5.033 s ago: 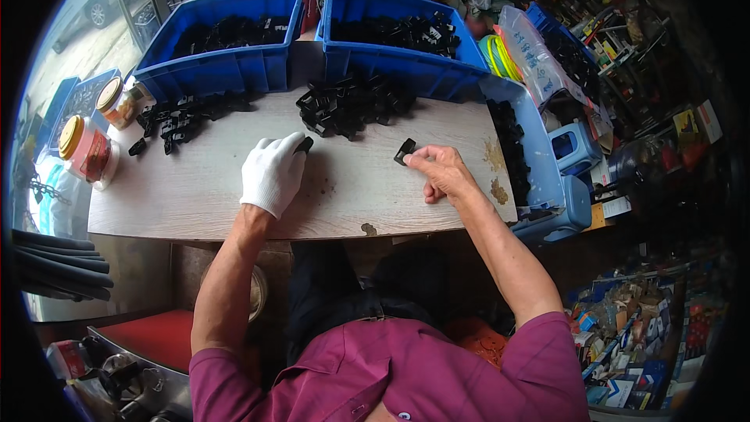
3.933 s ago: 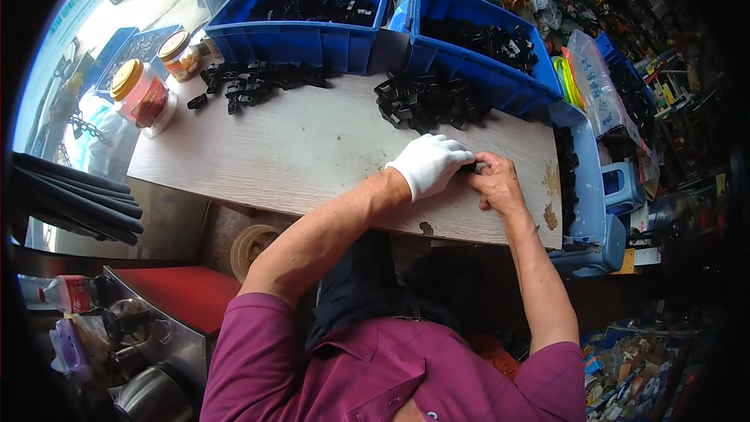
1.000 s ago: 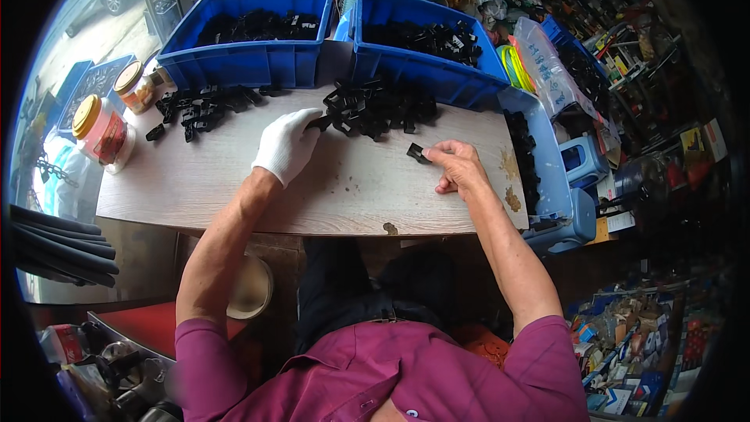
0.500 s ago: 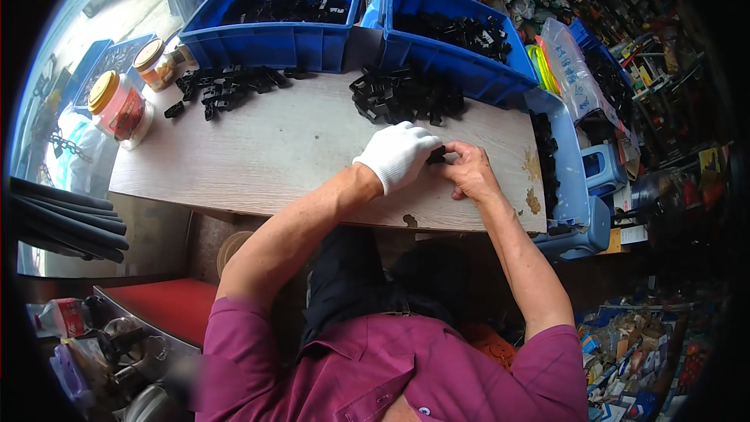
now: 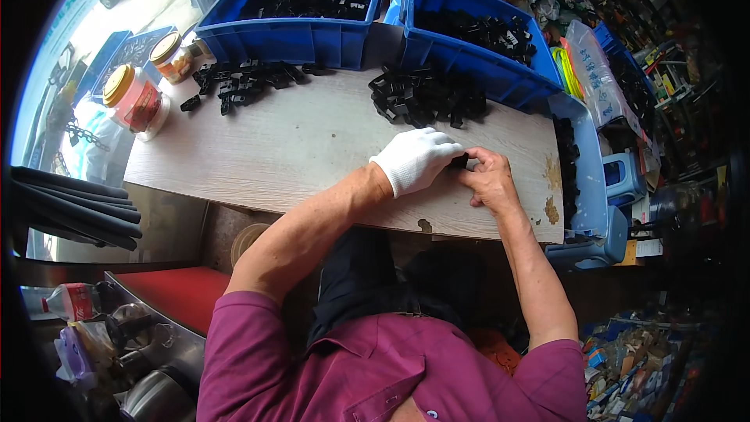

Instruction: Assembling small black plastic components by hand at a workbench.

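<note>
My left hand [image 5: 416, 159], in a white knitted glove, is closed with its fingers bent around the left side of a small black plastic part [image 5: 459, 162]. My bare right hand [image 5: 491, 180] pinches the same part between thumb and fingers from the right. Both hands meet just above the right half of a pale wood-grain table [image 5: 297, 160]. Much of the part is hidden by the fingers, so its exact shape cannot be made out. Just beyond the hands lies a heap of similar black plastic parts [image 5: 422, 98].
A looser pile of black parts [image 5: 242, 86] lies far left, near two lidded jars [image 5: 139, 106] [image 5: 172, 60]. Two blue bins [image 5: 285, 43] [image 5: 476, 59] of black parts line the table's back. A light-blue tub [image 5: 587, 176] stands against its right edge.
The whole scene has shifted slightly to the right in the picture as my head moved. Both hands stay together on the black plastic part, with only small finger movement.
</note>
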A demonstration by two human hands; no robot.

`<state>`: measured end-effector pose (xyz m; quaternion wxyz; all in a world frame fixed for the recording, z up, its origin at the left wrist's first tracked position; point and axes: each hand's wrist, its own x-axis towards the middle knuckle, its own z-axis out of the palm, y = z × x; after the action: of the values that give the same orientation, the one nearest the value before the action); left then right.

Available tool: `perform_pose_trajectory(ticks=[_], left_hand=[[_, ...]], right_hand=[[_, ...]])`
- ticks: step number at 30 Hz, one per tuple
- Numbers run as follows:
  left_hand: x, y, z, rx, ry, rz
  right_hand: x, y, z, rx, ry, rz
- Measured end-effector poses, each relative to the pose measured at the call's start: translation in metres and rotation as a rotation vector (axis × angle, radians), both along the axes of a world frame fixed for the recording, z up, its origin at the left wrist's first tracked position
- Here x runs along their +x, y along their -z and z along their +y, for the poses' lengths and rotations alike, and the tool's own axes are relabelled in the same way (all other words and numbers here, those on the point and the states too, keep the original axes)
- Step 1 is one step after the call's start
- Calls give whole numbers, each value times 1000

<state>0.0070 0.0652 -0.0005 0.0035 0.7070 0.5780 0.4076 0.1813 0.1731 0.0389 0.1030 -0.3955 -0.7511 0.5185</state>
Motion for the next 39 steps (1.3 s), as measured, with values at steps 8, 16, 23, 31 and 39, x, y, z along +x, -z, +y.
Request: perform_pose_trajectory(ticks=[8,16,23,31,39], left_hand=[[1,-1,-2,41,45,44],[4,-4,-10,23,18,179],[12,-7,-20,23,-83,240],[-95,-31,-30,224,-808,341],[-155,10,-39,-50,-823,546]], right_hand=[[3,-4,1,-1,-35,-19],[2,-5,2,-26,-39,-18],[1,-7,-3,-21,-37,-8],[13,3,-1,-28,33,118],[8,6,2,-98,107,189]])
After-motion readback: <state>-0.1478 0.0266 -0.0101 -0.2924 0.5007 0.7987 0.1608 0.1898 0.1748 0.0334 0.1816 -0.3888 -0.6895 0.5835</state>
